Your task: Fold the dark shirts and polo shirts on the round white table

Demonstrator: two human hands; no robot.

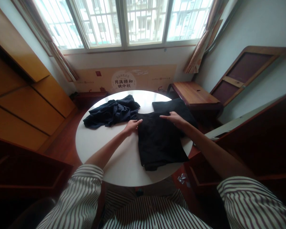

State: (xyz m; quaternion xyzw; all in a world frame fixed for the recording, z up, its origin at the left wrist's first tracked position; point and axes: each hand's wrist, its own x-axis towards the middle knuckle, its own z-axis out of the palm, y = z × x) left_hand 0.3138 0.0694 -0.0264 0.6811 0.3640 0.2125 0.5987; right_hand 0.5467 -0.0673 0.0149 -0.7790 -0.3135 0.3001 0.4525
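Note:
A black folded garment [159,143] lies on the right side of the round white table [119,168], its near edge close to the table's front rim. My left hand [132,127] pinches its left edge, thumb on top and fingers partly hidden. Across the upper right part of the same garment, my right hand [177,120] grips the cloth with its thumb pointing left; some fingers are out of sight. Behind it lies another folded dark garment [178,106], partly covered. A crumpled dark navy garment [113,111] rests at the table's back left.
Wooden cabinets [33,108] stand on the left. A low wooden table [195,92] is at the back right, near a framed wooden panel [243,73] leaning on the wall. Dark red furniture flanks both sides close by. Small shiny scraps [182,178] lie on the floor.

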